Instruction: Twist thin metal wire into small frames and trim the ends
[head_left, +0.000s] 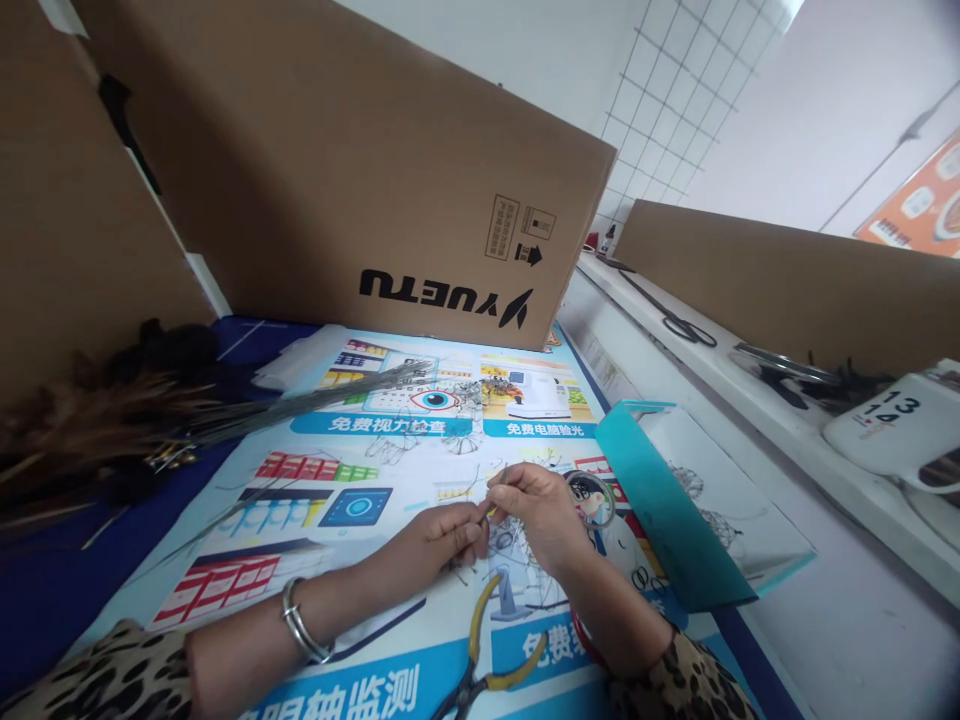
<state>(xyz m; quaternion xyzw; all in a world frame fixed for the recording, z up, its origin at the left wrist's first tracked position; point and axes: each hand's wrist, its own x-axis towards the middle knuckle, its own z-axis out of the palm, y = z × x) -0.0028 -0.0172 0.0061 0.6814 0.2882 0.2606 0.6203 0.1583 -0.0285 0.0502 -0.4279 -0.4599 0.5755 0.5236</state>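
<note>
While the yellow-handled pliers [475, 635] lie on the printed sheet [409, 487], the left hand [450, 535] and the right hand [536, 507] come close together just beyond them, the thumb and fingers of each pinched on a thin wire-like strand [485, 514] that spans the small gap between the hands. Farther beyond the pliers lie bent wire shapes [466, 432], and a bundle of straight wires [322, 400] stretches beyond and to the left of the pliers. Right of the pliers, a teal box [660, 500] holds more wire pieces [720, 525].
</note>
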